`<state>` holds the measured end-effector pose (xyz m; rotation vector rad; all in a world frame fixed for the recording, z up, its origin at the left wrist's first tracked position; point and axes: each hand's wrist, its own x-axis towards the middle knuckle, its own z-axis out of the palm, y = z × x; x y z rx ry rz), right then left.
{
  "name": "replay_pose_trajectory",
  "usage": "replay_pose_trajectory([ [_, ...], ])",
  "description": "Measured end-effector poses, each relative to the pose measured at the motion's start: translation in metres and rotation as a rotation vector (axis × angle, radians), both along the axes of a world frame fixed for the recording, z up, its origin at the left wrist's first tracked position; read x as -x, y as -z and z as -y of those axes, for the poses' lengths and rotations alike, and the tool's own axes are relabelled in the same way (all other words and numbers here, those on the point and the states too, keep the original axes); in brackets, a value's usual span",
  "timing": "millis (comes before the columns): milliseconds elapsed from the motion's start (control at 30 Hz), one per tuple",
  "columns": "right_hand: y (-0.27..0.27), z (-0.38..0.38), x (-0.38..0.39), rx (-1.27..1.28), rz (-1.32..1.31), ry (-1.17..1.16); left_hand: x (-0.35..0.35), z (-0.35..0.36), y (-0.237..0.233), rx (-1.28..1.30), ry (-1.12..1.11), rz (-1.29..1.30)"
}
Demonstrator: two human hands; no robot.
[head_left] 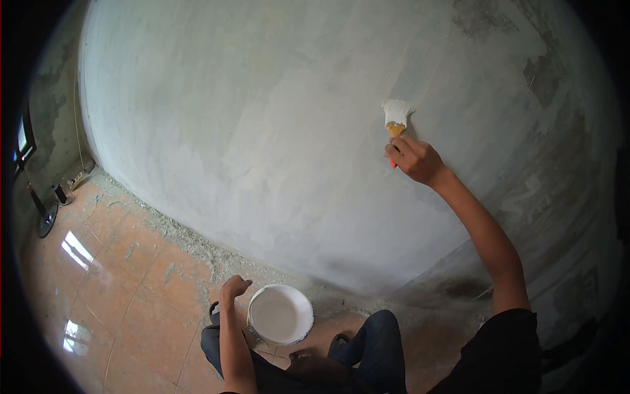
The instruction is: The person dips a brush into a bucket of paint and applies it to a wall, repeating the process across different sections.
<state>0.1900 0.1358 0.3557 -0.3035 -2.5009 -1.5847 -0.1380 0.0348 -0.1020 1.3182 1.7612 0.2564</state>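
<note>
My right hand (415, 159) is closed around the handle of a paintbrush (396, 117), whose white-coated bristles touch the wall (295, 131). Part of the handle is orange-yellow, and a red end shows below my fingers. A wet-looking streak runs up the wall above the bristles. Near my left knee, my left hand (235, 287) is held with its fingers curled in and the thumb side toward a white bucket (308, 315). Whether those fingers hold anything is hidden. The bucket stands on the floor with pale, whitish liquid in it.
Scraped flakes (190, 246) lie along the foot of the wall on the tiled floor (144, 315). A dark object with a round base (46, 223) stands at the far left beside a cable. Dark bare patches (543, 79) mark the wall at right.
</note>
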Motion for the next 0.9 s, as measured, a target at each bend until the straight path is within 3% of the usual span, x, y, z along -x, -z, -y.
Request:
replay_pose_trajectory([
  [167,-0.008,0.026,0.004,-0.074,-0.067,-0.086,-0.001,0.001,-0.007,-0.002,-0.011,0.014],
  [233,-0.018,0.035,0.002,0.111,-0.361,-0.111,-0.004,0.000,-0.012,0.006,0.007,0.003],
  [300,-0.032,0.043,-0.001,0.206,-0.438,-0.084,-0.005,-0.002,-0.012,0.007,0.015,0.008],
  [467,-0.065,0.022,-0.005,0.587,-0.928,-0.005,-0.010,-0.007,-0.003,0.024,0.025,-0.014],
  [600,-0.088,-0.004,-0.005,0.736,-0.942,-0.015,-0.009,-0.008,0.015,-0.114,0.041,-0.039],
  [900,-0.100,-0.026,-0.005,0.606,-0.732,-0.013,-0.009,-0.002,-0.001,-0.002,0.029,-0.030],
])
